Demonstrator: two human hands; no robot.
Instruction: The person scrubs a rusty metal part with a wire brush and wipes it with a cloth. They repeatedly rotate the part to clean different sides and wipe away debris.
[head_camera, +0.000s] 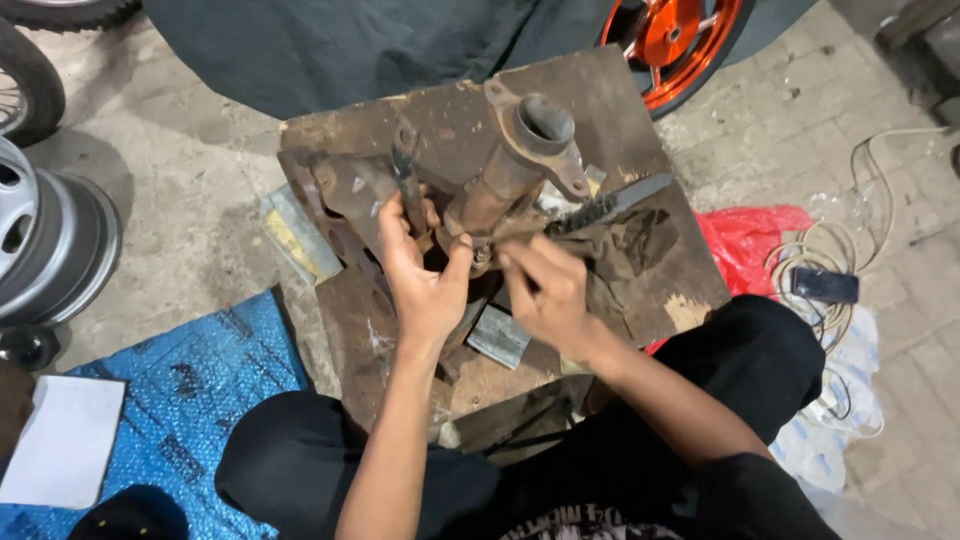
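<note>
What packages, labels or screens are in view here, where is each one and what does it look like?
Red plastic bag: right of the wooden board, crumpled.
Dark phone: on the floor at right, flat rectangle, screen dark.
White sheet: bottom left on the blue mat, blank rectangle.

— What sort of place are you in?
— You're in a vehicle repair workshop: around the rusty metal plate (620, 120) sit a silver wheel rim (50, 250), an orange wheel (675, 40) and a tyre (30, 85).

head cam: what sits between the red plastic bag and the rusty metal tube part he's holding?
In the head view, a dark greasy rag on the brown wooden board lies between the red plastic bag and the rusty metal tube part; the wire brush extends above it.
</note>
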